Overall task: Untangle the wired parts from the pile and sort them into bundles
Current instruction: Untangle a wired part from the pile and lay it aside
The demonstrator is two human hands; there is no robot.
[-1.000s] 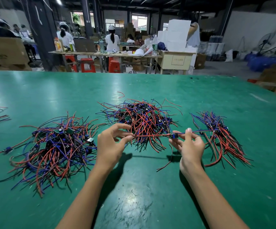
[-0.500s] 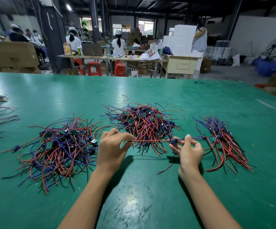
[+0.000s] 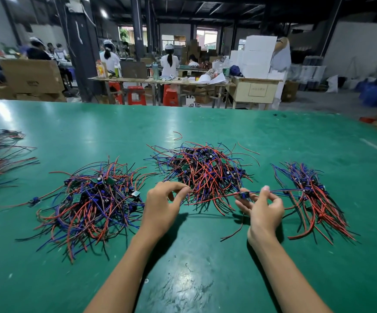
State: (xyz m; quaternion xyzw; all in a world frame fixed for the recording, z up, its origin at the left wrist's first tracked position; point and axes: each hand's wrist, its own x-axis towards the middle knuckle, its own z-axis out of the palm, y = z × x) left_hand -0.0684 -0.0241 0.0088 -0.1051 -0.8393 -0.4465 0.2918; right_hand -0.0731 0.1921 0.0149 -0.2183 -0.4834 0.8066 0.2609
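Left hand (image 3: 160, 201) pinches the wire ends and right hand (image 3: 263, 205) pinches the blue body of one wired part (image 3: 244, 195), stretched taut just before the middle pile (image 3: 205, 171); risk: its dangling leads snag that tangle, dragging neighbours out

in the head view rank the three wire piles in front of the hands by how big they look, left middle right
1. left pile and middle pile: they look about alike; the left one sprawls a little wider, but it also lies nearer the camera, so I won't rank them.
2. right pile: clearly the smallest, a narrower, more combed bundle.
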